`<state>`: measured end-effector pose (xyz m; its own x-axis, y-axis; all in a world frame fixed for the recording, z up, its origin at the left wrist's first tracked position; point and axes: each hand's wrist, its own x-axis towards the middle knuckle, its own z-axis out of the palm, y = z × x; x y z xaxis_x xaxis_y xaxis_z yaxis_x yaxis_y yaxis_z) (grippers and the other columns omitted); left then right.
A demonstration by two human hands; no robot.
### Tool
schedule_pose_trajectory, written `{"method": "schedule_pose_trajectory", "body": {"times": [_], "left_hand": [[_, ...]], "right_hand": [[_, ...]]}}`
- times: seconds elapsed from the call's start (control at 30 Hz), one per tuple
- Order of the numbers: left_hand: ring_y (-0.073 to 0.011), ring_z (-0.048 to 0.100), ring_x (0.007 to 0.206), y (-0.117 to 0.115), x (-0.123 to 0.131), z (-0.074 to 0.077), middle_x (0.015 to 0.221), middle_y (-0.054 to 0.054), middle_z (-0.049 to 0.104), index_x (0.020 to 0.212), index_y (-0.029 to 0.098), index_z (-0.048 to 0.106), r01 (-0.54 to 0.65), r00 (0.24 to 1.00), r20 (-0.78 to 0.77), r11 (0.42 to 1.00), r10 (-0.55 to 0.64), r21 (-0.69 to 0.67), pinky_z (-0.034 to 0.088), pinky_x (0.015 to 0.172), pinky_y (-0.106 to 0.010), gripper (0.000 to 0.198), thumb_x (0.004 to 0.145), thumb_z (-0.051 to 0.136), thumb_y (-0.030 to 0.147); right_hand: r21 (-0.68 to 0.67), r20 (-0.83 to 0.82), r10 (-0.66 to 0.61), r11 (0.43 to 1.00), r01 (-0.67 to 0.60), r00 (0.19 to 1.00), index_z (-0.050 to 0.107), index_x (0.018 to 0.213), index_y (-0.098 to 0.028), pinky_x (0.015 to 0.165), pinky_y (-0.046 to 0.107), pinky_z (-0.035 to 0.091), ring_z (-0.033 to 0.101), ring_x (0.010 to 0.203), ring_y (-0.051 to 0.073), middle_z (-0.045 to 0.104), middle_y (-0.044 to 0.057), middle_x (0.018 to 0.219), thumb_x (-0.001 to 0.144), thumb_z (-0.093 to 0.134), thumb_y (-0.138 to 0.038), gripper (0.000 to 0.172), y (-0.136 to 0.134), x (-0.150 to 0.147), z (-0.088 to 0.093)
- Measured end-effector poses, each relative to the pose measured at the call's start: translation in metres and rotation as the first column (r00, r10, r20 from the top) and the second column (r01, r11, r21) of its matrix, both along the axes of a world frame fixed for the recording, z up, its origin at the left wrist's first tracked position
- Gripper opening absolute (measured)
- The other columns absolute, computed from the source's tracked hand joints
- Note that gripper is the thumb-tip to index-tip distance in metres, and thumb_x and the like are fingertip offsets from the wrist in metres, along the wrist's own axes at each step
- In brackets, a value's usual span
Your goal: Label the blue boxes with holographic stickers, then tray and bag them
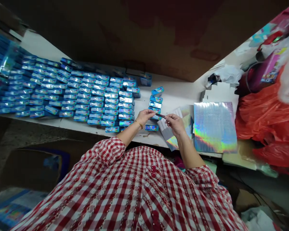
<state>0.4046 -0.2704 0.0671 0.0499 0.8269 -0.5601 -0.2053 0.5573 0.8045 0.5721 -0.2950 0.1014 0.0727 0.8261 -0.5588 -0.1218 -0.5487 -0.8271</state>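
A thin dark strip [160,115] stretches between my two hands above the front of the white table. Its left end is pinched in the fingertips of my left hand [144,118], which has a gold bangle at the wrist. My right hand [175,124] has closed its fingers on the other end; what kind of thing the strip is, I cannot make out. Just beyond my hands lie several small blue boxes [156,99] in a short column. One more blue box [151,127] is nearer the table's front edge. Shiny sticker sheets [170,134] are beneath my right hand.
Rows of small blue boxes [96,104] cover the table to the left. A large brown carton [144,38] stands along the back. At right are a stack of holographic sheets [214,126], white card pieces [223,91] and red plastic bags [255,112].
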Motion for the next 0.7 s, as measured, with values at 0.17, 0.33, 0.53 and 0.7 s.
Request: {"method": "schedule_pose_trajectory", "body": {"times": [0.17, 0.33, 0.53, 0.7], "left_hand": [[-0.0059, 0.044, 0.055, 0.006, -0.03, -0.005, 0.058, 0.004, 0.056, 0.072, 0.014, 0.064, -0.023, 0.995, -0.095, 1.0, 0.022, -0.01, 0.034, 0.057, -0.021, 0.015, 0.058, 0.07, 0.017], [-0.0056, 0.041, 0.052, 0.024, -0.035, -0.024, 0.053, 0.007, 0.048, 0.078, 0.013, 0.063, -0.043, 0.988, -0.149, 0.998, 0.048, 0.042, 0.033, 0.057, -0.021, 0.017, 0.061, 0.062, 0.009], [-0.0061, 0.037, 0.049, 0.039, -0.03, -0.046, 0.049, 0.008, 0.04, 0.079, 0.011, 0.061, -0.031, 0.976, -0.211, 0.996, 0.047, 0.082, 0.032, 0.055, -0.021, 0.018, 0.063, 0.057, 0.005], [-0.0066, 0.041, 0.05, 0.038, -0.025, -0.062, 0.05, 0.008, 0.043, 0.08, 0.012, 0.061, -0.043, 0.973, -0.225, 0.998, 0.05, 0.038, 0.035, 0.056, -0.02, 0.019, 0.061, 0.061, 0.007]], "right_hand": [[0.124, 0.21, -0.096, 0.99, 0.071, 0.973, 0.062, 0.065, -0.016, 0.052, 0.023, 0.035, 0.046, 0.052, 0.009, 0.055, -0.004, 0.054, 0.058, 0.068, -0.039, 0.024, 0.01, -0.034, -0.035], [0.239, 0.532, -0.137, 0.971, 0.007, 0.835, 0.065, 0.069, -0.017, 0.064, 0.027, 0.041, 0.052, 0.063, 0.014, 0.061, 0.001, 0.065, 0.069, 0.059, -0.036, 0.02, 0.025, -0.052, -0.065], [0.229, 0.784, -0.073, 0.957, -0.178, 0.616, 0.067, 0.072, -0.016, 0.07, 0.03, 0.04, 0.053, 0.068, 0.017, 0.061, 0.005, 0.073, 0.077, 0.052, -0.029, 0.02, 0.031, -0.055, -0.074], [0.119, 0.894, 0.041, 0.938, -0.325, 0.446, 0.068, 0.076, -0.016, 0.073, 0.032, 0.037, 0.052, 0.075, 0.02, 0.061, 0.008, 0.078, 0.082, 0.05, -0.026, 0.022, 0.033, -0.056, -0.075]]}}
